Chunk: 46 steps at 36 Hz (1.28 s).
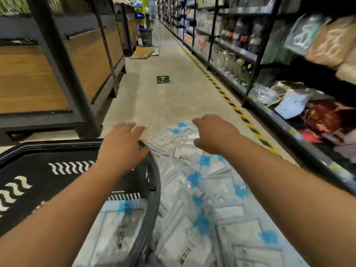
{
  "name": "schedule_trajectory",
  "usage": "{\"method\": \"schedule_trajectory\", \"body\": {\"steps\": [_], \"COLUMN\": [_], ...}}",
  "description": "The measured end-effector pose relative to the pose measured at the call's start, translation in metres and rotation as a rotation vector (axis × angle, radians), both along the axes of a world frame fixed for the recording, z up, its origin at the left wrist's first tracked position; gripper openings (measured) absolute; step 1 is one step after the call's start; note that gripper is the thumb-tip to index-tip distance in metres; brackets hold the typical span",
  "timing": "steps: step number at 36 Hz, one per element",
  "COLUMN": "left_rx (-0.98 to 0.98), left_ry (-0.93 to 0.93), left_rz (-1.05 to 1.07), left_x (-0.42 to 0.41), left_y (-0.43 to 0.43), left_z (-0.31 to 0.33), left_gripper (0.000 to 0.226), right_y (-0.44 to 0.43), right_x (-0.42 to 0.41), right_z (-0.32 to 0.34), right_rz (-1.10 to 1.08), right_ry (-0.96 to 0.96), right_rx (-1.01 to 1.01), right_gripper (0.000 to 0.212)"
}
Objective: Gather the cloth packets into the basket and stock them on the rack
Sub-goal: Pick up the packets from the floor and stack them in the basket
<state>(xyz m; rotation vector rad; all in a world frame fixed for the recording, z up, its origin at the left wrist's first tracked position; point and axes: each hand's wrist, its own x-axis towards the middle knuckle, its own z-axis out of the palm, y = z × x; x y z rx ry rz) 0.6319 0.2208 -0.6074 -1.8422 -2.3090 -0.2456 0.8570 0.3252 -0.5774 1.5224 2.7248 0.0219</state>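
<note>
Several white cloth packets with blue labels (196, 182) lie heaped on the aisle floor in front of me. A black plastic basket (154, 174) stands at my lower left, with one packet (119, 224) lying inside it. My left hand (123, 143) hovers over the basket's far rim, fingers relaxed and spread, holding nothing. My right hand (213, 133) reaches out above the far end of the heap, fingers pointing down and loosely curled, empty. The rack (279, 120) of packaged goods runs along the right side.
Wooden display bins (57, 74) with black frames line the left. A yellow-black striped line (231, 105) marks the floor beside the rack. Farther down the aisle are a green arrow sticker (163, 79), flattened cardboard (144, 53) and another dark basket (145, 37).
</note>
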Motion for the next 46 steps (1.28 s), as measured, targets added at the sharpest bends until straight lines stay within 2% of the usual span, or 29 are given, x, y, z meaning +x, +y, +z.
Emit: {"method": "schedule_trajectory", "body": {"steps": [9,17,25,33,37,41,43,46], "left_rx": [-0.098,-0.222,-0.435,-0.536,-0.493,-0.490,-0.461,-0.460], "left_ry": [-0.066,-0.075,-0.076,-0.112,-0.118,-0.081,-0.080,-0.106], "left_rz": [-0.171,-0.278,-0.393,-0.533,-0.681,-0.765,-0.741,-0.695], "left_x": [0.124,0.195,0.239,0.280,0.296,0.307,0.311,0.316], "left_y": [0.037,0.036,0.009,-0.014,-0.023,-0.027,-0.026,-0.026], "left_z": [-0.029,-0.108,-0.220,-0.290,-0.313,-0.328,-0.334,-0.338], "left_gripper": [0.069,0.074,0.077,0.072,0.050,0.038,0.042,0.061], "right_y": [0.008,-0.017,-0.074,-0.163,-0.210,-0.249,-0.261,-0.267], "right_x": [0.162,0.271,0.345,0.382,0.381,0.361,0.349,0.338], "right_z": [-0.036,-0.110,-0.207,-0.302,-0.343,-0.376,-0.389,-0.399], "right_rz": [-0.224,-0.369,-0.517,-0.622,-0.658,-0.787,-0.829,-0.892], "right_ry": [-0.069,-0.119,-0.127,-0.113,-0.116,-0.023,-0.016,0.025], "right_rx": [-0.068,-0.199,-0.348,-0.567,-0.677,-0.726,-0.679,-0.681], "right_gripper": [0.067,0.064,0.068,0.066,0.088,0.130,0.144,0.151]}}
